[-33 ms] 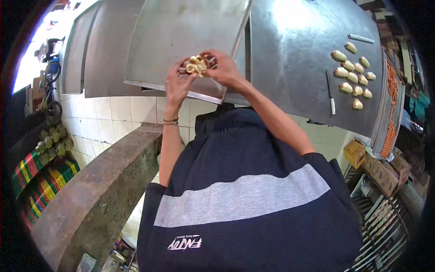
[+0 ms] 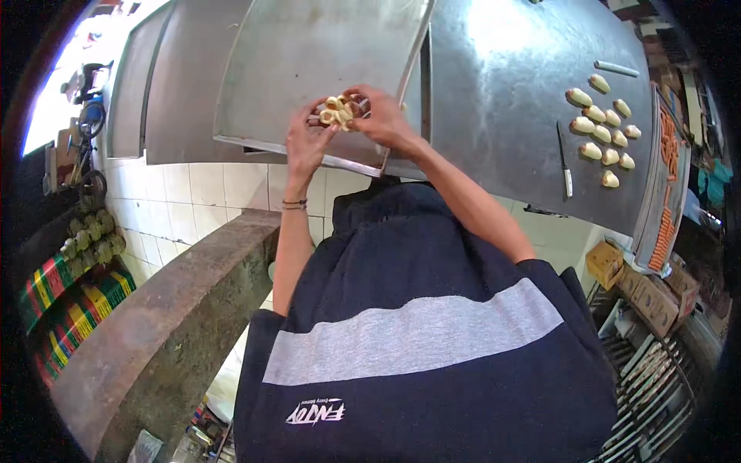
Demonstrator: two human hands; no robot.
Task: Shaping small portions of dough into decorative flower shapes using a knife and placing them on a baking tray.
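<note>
Between both hands, over a metal tray, is a piece of pale dough with several ring-shaped cut rounds, a sausage bun. My left hand grips it from the left, thumb at its near side. From the right, my right hand holds it with bent fingers; some fingertips are hidden behind the dough. Reddish-brown bits show among the rounds, too small to make out clearly.
On the metal table to the right lie several dough-wrapped sausages, a knife with a white handle and a grey rod. Beyond them is a tray of sausages. A concrete ledge runs along my left side.
The whole view has shifted very slightly. Both hands stay on the sausage bun, with its rounds and my fingers barely moved.
</note>
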